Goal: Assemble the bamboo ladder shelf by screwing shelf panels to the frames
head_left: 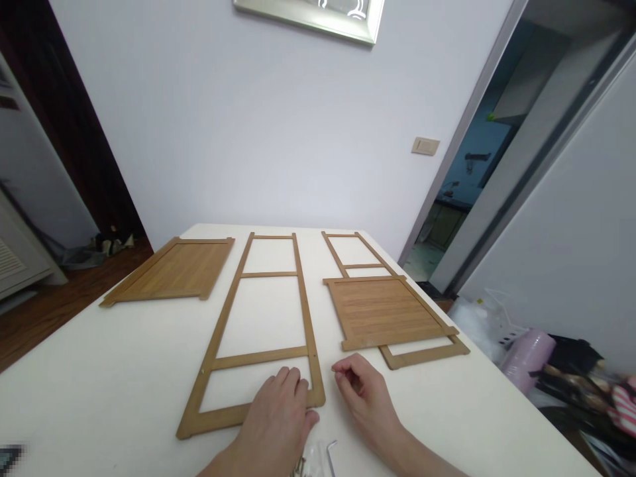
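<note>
Between my hands and the wall, a long ladder-like wooden frame (pixel 309 331) with crossbars lies flat on the white table (pixel 124 371). My left hand (pixel 278 411) is closed over its near right corner, fingers on top and thumb at the near edge. Just right of that corner, my right hand (pixel 370 397) pinches something tiny between thumb and forefinger, too small to name. Below the hands lie a hex key (pixel 330 452), a clear plastic bag (pixel 315 457) and some screws (pixel 299 466), partly cut off by the picture's lower edge.
A slatted wooden panel (pixel 179 268) lies at the left. Another panel (pixel 387 308) rests across a second wooden frame (pixel 427 356) on the right. The wall behind carries a light switch (pixel 425 146). Bags and a pink roll (pixel 529 361) sit beyond the table's right edge.
</note>
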Tool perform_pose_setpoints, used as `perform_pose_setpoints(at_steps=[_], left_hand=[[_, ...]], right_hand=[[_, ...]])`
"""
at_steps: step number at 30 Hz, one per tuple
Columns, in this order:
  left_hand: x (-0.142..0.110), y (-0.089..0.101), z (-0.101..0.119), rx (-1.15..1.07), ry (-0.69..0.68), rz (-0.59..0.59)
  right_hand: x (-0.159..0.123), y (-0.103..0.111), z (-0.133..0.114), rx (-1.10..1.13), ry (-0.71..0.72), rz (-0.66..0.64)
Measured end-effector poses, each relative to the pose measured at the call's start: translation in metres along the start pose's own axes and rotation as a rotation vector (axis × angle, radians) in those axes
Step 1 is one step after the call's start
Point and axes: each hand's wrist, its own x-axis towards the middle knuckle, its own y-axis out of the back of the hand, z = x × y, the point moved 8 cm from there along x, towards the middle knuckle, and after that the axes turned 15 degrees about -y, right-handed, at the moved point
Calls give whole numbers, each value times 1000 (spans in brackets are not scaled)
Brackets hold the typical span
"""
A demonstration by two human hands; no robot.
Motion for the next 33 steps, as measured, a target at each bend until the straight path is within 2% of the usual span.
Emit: perform_pose_setpoints(at_steps=[3,6,13,17,24,33], left_hand=[[0,-12,0,40,-39,26],[-7,-16,0,106,-72,114],[-13,-13,3,142,-86,240],[-14,-8,3,158,-112,291],[-13,-7,2,128,-91,289],[-13,-7,4,174,-131,289]], right_hand=[[0,-1,1,-13,-13,6],[2,-2,1,-30,-17,9],[15,-3,-1,-160,-22,25],[22,-8,-10,-246,-91,-6],[38,-29,-8,-204,-251,-69],[36,-34,4,-113,-366,-111]])
